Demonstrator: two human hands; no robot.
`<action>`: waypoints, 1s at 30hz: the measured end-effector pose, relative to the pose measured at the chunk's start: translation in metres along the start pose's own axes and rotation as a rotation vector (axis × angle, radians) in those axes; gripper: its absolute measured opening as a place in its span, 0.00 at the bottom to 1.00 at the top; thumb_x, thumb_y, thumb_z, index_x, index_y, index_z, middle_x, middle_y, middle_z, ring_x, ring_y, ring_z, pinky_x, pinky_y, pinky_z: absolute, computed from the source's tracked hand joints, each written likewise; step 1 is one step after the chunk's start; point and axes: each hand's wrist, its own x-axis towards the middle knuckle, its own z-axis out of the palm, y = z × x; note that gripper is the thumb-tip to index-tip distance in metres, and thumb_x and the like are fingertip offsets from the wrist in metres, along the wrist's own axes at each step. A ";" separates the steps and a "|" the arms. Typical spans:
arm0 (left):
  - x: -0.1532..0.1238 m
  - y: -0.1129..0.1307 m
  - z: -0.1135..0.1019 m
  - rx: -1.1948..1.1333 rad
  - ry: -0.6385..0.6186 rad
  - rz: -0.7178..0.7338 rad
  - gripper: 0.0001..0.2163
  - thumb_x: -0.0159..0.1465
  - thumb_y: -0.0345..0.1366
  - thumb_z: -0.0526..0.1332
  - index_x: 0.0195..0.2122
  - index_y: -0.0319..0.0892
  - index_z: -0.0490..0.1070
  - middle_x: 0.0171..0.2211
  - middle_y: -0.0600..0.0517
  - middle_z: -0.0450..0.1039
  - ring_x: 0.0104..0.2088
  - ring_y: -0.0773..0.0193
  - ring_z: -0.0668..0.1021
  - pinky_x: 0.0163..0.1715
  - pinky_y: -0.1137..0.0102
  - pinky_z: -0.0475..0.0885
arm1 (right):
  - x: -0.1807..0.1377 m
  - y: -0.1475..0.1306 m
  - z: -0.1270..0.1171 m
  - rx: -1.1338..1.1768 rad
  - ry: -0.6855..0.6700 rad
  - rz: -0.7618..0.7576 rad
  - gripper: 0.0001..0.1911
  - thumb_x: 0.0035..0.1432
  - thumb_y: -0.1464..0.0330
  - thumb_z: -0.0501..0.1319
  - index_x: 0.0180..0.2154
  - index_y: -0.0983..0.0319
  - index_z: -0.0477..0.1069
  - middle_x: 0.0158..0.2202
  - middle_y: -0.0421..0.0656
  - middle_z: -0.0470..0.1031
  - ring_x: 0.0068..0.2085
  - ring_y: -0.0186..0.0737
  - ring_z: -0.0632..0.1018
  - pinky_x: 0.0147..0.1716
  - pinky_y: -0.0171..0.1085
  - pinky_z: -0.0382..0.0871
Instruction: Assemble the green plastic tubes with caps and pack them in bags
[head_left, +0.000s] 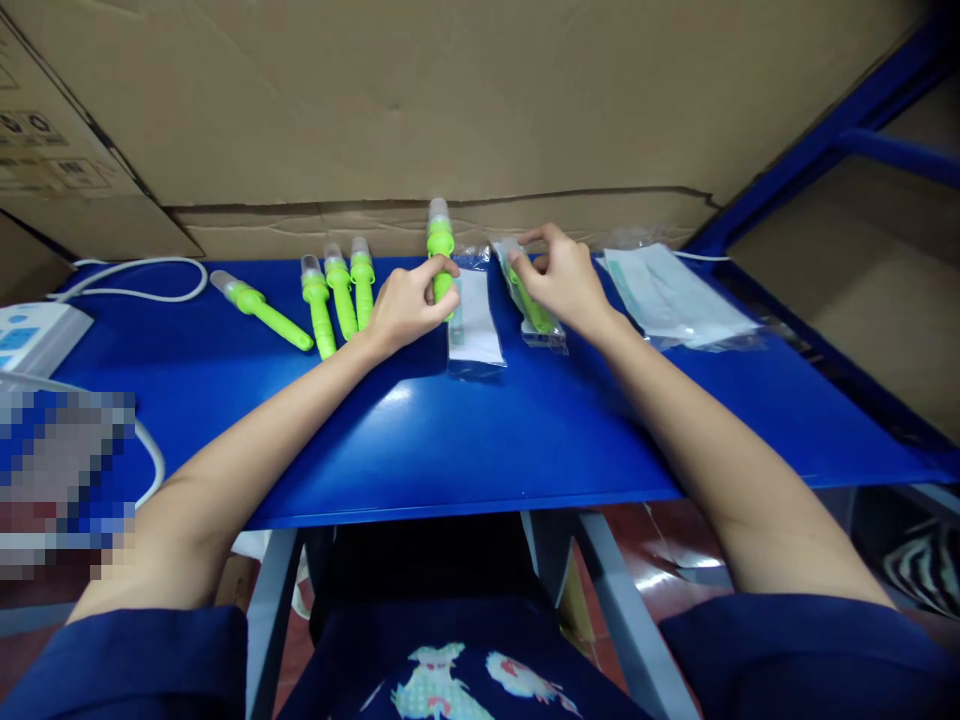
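Note:
My left hand (411, 302) is wrapped round a lime-green stick (440, 243) with a clear whitish cap pointing away from me. That stick lies over the left edge of a clear bag with a white paper (478, 318) inside. My right hand (564, 272) pinches the upper part of another green stick in a clear bag (536, 308), which rests on the blue table. Left of my left hand, more capped green sticks (319, 305) lie on the table, one of them (262, 312) slanted apart from the others. The sticks' exact kind I cannot tell.
Flat clear bags with white papers (679, 292) lie at the right of the blue table (420, 440). A white device (37, 335) with a looped white cable (150, 265) sits at the left. Cardboard (450, 100) stands behind, and a blue metal frame (832, 130) at the right.

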 end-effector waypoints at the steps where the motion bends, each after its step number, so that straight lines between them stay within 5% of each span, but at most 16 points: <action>1: -0.001 0.002 0.001 0.010 -0.015 0.021 0.14 0.66 0.37 0.57 0.50 0.43 0.76 0.24 0.54 0.73 0.26 0.63 0.75 0.34 0.68 0.68 | -0.001 -0.002 0.002 0.067 -0.035 -0.004 0.21 0.64 0.47 0.62 0.47 0.55 0.72 0.30 0.43 0.76 0.40 0.54 0.81 0.46 0.53 0.77; 7: -0.005 0.015 0.005 0.139 -0.138 0.290 0.16 0.68 0.38 0.56 0.53 0.43 0.76 0.25 0.54 0.74 0.29 0.62 0.77 0.44 0.65 0.70 | -0.006 -0.008 0.017 0.606 -0.179 0.085 0.36 0.56 0.36 0.64 0.56 0.49 0.63 0.35 0.40 0.78 0.29 0.46 0.80 0.23 0.45 0.78; 13: -0.005 0.017 0.010 0.188 -0.166 0.368 0.16 0.68 0.37 0.56 0.55 0.44 0.75 0.27 0.52 0.77 0.31 0.61 0.78 0.44 0.65 0.69 | -0.003 -0.009 0.014 0.812 -0.214 0.152 0.42 0.53 0.43 0.71 0.62 0.46 0.56 0.41 0.40 0.80 0.36 0.47 0.83 0.23 0.43 0.80; 20: -0.004 0.003 0.019 0.159 -0.062 0.473 0.15 0.69 0.38 0.57 0.53 0.44 0.76 0.24 0.55 0.76 0.27 0.64 0.78 0.40 0.68 0.67 | 0.002 -0.004 0.016 0.950 -0.219 0.146 0.44 0.60 0.54 0.69 0.67 0.46 0.46 0.39 0.38 0.82 0.28 0.40 0.81 0.20 0.35 0.76; 26: -0.003 0.002 0.019 0.160 -0.066 0.516 0.14 0.69 0.36 0.58 0.54 0.44 0.75 0.28 0.53 0.79 0.30 0.64 0.80 0.38 0.68 0.66 | 0.009 -0.002 0.012 0.952 -0.219 0.250 0.27 0.64 0.43 0.60 0.56 0.52 0.67 0.37 0.47 0.83 0.33 0.45 0.84 0.19 0.37 0.75; 30: -0.004 0.003 0.018 0.205 -0.077 0.504 0.15 0.69 0.37 0.58 0.55 0.44 0.75 0.32 0.51 0.81 0.33 0.62 0.82 0.39 0.67 0.66 | 0.008 -0.003 0.007 0.945 -0.267 0.184 0.27 0.62 0.40 0.62 0.41 0.57 0.72 0.35 0.48 0.83 0.37 0.44 0.84 0.19 0.33 0.73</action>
